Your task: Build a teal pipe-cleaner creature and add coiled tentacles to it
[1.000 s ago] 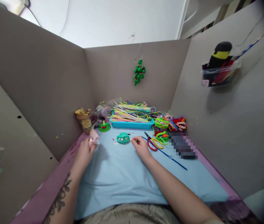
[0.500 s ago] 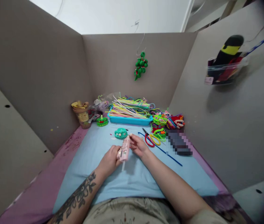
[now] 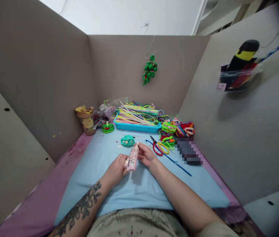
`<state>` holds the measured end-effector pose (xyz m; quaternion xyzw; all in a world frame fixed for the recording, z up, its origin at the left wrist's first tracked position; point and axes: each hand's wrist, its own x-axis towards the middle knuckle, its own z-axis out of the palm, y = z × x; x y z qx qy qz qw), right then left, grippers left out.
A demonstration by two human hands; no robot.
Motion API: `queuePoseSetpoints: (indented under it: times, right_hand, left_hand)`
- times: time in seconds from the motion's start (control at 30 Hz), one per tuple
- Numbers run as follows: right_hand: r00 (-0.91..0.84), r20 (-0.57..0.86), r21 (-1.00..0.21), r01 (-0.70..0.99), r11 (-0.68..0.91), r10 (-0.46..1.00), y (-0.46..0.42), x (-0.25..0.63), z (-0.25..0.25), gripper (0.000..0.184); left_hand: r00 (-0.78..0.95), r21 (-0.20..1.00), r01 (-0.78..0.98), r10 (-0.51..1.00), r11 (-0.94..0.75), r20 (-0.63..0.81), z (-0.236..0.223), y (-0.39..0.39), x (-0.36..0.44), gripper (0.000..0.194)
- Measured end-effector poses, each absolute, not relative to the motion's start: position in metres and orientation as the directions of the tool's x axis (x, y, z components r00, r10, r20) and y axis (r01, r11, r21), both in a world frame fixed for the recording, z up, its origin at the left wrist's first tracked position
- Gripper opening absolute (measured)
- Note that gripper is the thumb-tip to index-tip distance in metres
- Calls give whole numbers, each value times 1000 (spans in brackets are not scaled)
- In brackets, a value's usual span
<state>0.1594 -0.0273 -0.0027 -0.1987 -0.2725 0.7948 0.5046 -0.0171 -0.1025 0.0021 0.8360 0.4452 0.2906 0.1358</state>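
Note:
My left hand (image 3: 116, 169) is wrapped round the handle of a pink hot glue gun (image 3: 132, 159). A whitish glue stick (image 3: 130, 176) pokes out of its rear end, toward me. My right hand (image 3: 147, 155) is at the gun's nozzle, its fingers drawn together; whatever they pinch is too small or hidden to make out. Just beyond the nozzle, a teal fuzzy pipe-cleaner piece (image 3: 127, 141) with small pale dots lies on the blue cloth (image 3: 99, 158). Right of my right hand are scissors (image 3: 161, 148) with red and yellow handles and a dark blue pipe cleaner (image 3: 179, 165).
At the back stands a blue tray (image 3: 136, 127) heaped with pipe cleaners. A green fuzzy piece (image 3: 108, 127) and a brown cup (image 3: 86, 121) are to its left. Colourful fuzzy pieces (image 3: 169, 128) and a pixelated dark object (image 3: 188, 151) lie right. Grey panels enclose three sides.
The view has shifted slightly. Both hands and the glue gun keep nearly the same place and pose.

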Motion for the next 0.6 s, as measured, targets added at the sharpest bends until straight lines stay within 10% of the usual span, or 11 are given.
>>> queuePoseSetpoints:
  times: [0.6]
  right_hand:
    - [-404,-40,-643,-690,-333,914,-27,160,-4,24]
  left_hand:
    - [414,505,654,825,-563,384,1,-102,-17,19]
